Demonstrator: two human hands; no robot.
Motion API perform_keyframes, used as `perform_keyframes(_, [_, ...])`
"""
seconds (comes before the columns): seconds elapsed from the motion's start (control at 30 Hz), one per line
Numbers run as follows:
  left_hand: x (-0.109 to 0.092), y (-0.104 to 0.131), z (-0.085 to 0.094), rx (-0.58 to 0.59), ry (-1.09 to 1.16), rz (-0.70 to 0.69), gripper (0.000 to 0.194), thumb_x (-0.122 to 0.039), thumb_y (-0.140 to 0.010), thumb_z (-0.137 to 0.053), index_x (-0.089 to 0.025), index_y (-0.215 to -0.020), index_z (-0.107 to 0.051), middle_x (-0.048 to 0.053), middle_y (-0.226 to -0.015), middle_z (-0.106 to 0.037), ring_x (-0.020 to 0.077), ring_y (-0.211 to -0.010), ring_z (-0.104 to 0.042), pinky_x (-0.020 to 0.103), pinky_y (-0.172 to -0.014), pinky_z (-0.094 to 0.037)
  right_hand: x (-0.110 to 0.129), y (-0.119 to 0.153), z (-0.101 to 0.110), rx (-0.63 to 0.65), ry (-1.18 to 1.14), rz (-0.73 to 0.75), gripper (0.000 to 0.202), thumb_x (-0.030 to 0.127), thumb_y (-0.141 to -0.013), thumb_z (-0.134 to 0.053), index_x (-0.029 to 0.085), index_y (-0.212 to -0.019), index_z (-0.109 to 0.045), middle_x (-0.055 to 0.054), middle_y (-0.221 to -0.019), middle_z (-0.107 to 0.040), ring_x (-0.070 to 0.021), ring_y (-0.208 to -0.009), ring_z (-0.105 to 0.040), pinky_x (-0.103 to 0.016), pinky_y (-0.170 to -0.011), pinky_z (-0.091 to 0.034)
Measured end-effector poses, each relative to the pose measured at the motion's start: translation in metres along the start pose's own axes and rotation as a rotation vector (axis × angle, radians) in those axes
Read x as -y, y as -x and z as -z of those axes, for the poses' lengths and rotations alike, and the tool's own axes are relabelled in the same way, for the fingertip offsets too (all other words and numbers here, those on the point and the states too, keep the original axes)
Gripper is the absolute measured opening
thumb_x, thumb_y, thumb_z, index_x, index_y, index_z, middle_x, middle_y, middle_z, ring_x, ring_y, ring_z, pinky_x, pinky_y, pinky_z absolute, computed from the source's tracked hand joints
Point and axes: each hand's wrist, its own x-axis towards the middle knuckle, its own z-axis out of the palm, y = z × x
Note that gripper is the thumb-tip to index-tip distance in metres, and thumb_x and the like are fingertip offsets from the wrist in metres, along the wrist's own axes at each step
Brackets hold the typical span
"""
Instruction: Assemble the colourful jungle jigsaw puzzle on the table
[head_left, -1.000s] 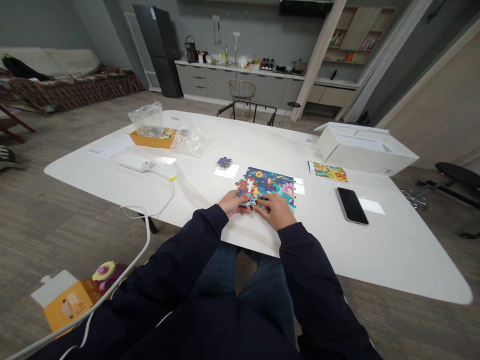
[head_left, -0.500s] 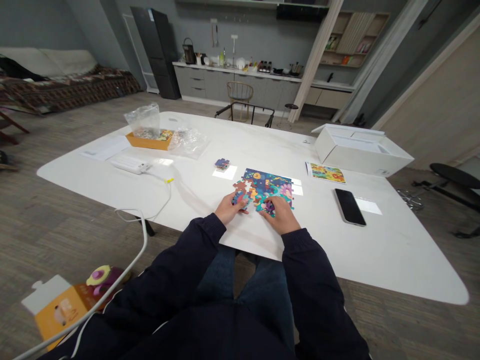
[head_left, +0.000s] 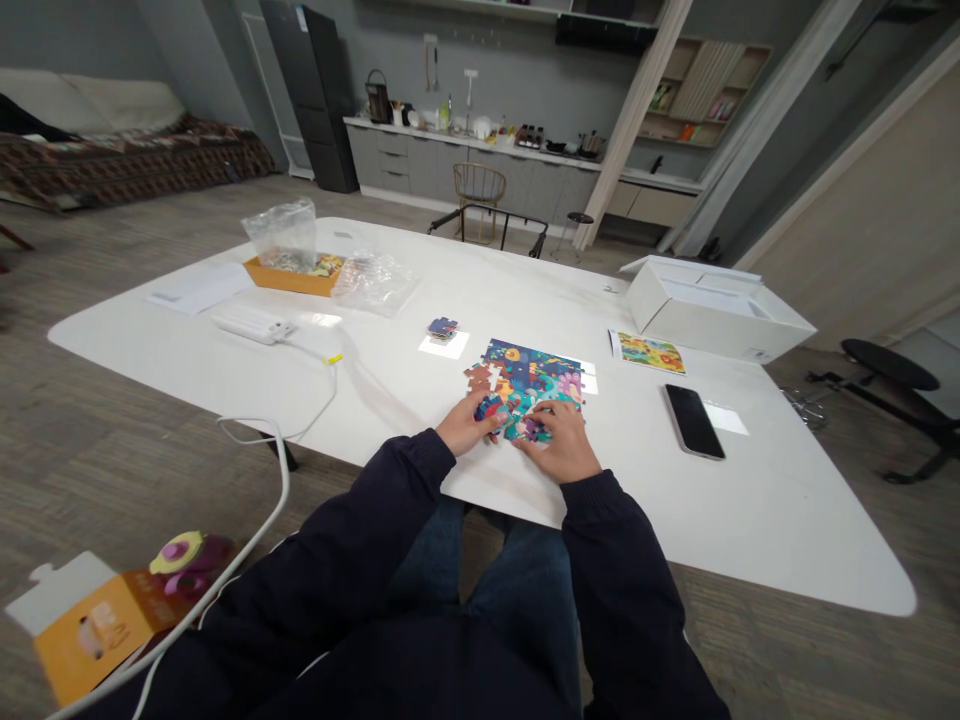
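A colourful, partly joined jigsaw puzzle (head_left: 534,365) lies near the table's front edge. My left hand (head_left: 466,424) is closed on a few loose puzzle pieces (head_left: 492,408), blue and red, at the puzzle's lower left corner. At the lower edge, my right hand (head_left: 564,442) has its thumb and fingers closed around a purple and teal puzzle piece (head_left: 529,428), which touches or lies very near the joined part. The fingers partly cover that piece. Beyond the puzzle sits a small stack of puzzle pieces (head_left: 442,328).
On the right lie a phone (head_left: 693,420), a picture card (head_left: 651,352) and a white box (head_left: 716,310). At the left are an orange tray (head_left: 296,279) with pieces and plastic bags, and a white power bank (head_left: 253,325) whose cable (head_left: 283,470) runs off the front edge.
My right fingers have shifted slightly over the piece at the puzzle's lower edge. The pieces in my left hand have turned a little, showing more red. The camera view has shifted slightly.
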Motion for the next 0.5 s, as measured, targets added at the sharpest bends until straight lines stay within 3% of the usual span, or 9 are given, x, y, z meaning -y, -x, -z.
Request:
perform_keyframes(0.2, [-0.002,0.003,0.000,0.077,-0.092,0.019,0.052,-0.049,-0.078,-0.082,-0.014,-0.108,-0.059,-0.002,-0.074,-0.062,0.0105,-0.050,-0.061,0.024,-0.050,-0.052,0.006,0.003,-0.009,-0.057,-0.268,-0.108,0.022,0.039,-0.088,-0.073,0.021,-0.102,-0.072,-0.008,-0.097,-0.073,-0.0267,-0.091,-0.066,-0.043,-0.086,-0.053])
perform_keyframes(0.3, [-0.005,0.006,-0.003,0.109,-0.109,-0.013,0.046,-0.048,-0.080,-0.080,-0.016,-0.104,-0.057,-0.002,-0.077,-0.060,0.0093,-0.053,-0.058,0.024,-0.051,-0.053,0.014,0.004,-0.009,-0.078,-0.472,-0.200,0.032,0.039,-0.089,-0.072,0.022,-0.116,-0.068,-0.006,-0.095,-0.076,-0.0236,-0.086,-0.071,-0.037,-0.077,-0.056])
perform_keyframes(0.4, [-0.007,0.008,-0.005,0.059,-0.090,-0.069,0.047,-0.047,-0.080,-0.079,-0.018,-0.108,-0.056,0.002,-0.096,-0.062,0.0112,-0.065,-0.061,0.025,-0.054,-0.057,0.012,0.010,-0.002,-0.115,-0.470,-0.186,0.050,0.040,-0.087,-0.076,0.023,-0.132,-0.061,-0.008,-0.110,-0.076,-0.0260,-0.102,-0.072,-0.041,-0.088,-0.057])
perform_keyframes(0.5, [-0.007,0.008,-0.006,0.012,-0.073,-0.067,0.050,-0.048,-0.080,-0.079,-0.019,-0.114,-0.056,0.004,-0.101,-0.063,0.0134,-0.071,-0.064,0.026,-0.056,-0.059,-0.006,0.021,0.006,-0.169,-0.224,-0.141,0.054,0.042,-0.082,-0.081,0.023,-0.130,-0.065,-0.013,-0.128,-0.070,-0.0322,-0.123,-0.062,-0.051,-0.106,-0.049])
